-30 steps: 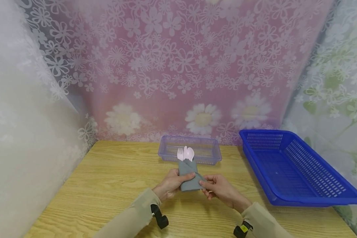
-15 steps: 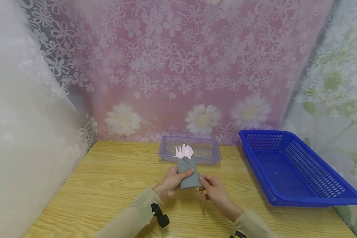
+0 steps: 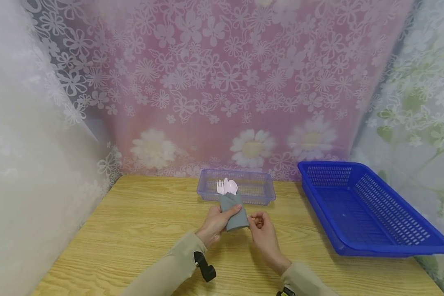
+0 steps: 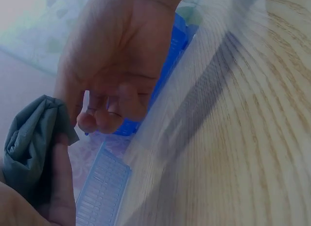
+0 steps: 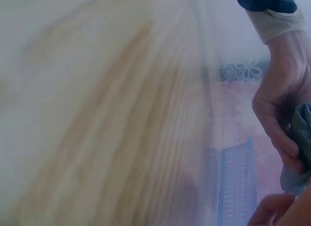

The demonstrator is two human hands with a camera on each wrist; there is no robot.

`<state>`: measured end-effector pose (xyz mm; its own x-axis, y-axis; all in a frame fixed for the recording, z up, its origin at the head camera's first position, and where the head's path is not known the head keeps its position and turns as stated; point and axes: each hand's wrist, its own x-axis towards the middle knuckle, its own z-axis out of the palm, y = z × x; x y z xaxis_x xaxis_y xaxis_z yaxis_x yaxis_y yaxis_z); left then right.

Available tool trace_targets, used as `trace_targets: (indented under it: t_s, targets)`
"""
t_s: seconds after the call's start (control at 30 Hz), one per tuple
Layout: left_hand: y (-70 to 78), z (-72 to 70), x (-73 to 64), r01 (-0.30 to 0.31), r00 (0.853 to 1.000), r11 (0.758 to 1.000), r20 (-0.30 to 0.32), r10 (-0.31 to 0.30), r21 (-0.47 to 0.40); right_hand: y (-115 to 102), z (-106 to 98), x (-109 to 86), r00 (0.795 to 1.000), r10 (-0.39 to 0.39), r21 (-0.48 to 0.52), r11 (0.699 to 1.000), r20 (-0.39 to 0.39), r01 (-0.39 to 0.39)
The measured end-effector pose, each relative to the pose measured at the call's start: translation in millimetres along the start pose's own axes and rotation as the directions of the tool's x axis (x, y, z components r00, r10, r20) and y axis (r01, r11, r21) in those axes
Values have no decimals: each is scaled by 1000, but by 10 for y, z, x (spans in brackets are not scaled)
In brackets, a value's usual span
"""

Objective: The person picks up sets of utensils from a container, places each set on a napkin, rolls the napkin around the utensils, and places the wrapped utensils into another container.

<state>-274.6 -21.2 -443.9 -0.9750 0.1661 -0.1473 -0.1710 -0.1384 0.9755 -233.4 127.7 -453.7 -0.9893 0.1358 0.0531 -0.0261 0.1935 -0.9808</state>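
Observation:
A grey cloth napkin (image 3: 237,220) is folded into a pouch around pale pink cutlery. The heads of a fork (image 3: 220,187), a knife (image 3: 225,184) and a spoon (image 3: 232,187) stick out at its top. My left hand (image 3: 215,224) grips the pouch from the left, thumb across its front. On the other side, my right hand (image 3: 265,239) pinches the napkin's right edge near the bottom. The left wrist view shows the right hand's other fingers (image 4: 107,120) curled in, and the napkin's rolled lower end. How the cloth lies behind the pouch is hidden.
Behind the pouch, a translucent purple basket (image 3: 259,189) stands at the back of the wooden table (image 3: 140,230). To the right is a large blue basket (image 3: 355,205), its near corner reaching past the table's edge. Floral curtains (image 3: 222,82) hang at the back and both sides.
The pouch has tilted and shifted slightly up and left with my left hand. The napkin's corner flap at the right has been drawn in, and my right hand has turned more upright beside it.

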Motion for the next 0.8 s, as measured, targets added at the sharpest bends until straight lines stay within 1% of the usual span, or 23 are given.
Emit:
trace_targets:
  t_s: [0.1, 0.27, 0.43, 0.53, 0.67, 0.73, 0.8]
  targets:
    - [2, 17, -10, -2, 1000, 1000, -27, 3, 29, 9, -21, 29, 1000, 7, 2, 1000, -7, -7]
    - [-25, 45, -6, -10, 998, 998, -54, 13, 55, -17, -46, 45, 998, 33, 81, 996, 44, -37]
    - [-42, 54, -6, -24, 997, 996, -72, 30, 81, -47, -66, 49, 991, 70, 166, 982, 110, -88]
    - [-43, 52, -8, -43, 997, 996, -58, 47, 80, -57, -93, 59, 981, 75, 163, 981, 180, -105]
    - [-45, 38, -5, -71, 997, 995, -19, 73, 77, -70, -129, 75, 958, 62, 139, 985, 279, -104]
    - [-49, 23, 1, -69, 998, 996, 18, 68, 59, -76, -140, 78, 950, 62, 136, 985, 306, -108]
    - [-52, 4, 10, -51, 997, 998, 66, 49, 29, -83, -145, 76, 949, 67, 127, 986, 307, -111]
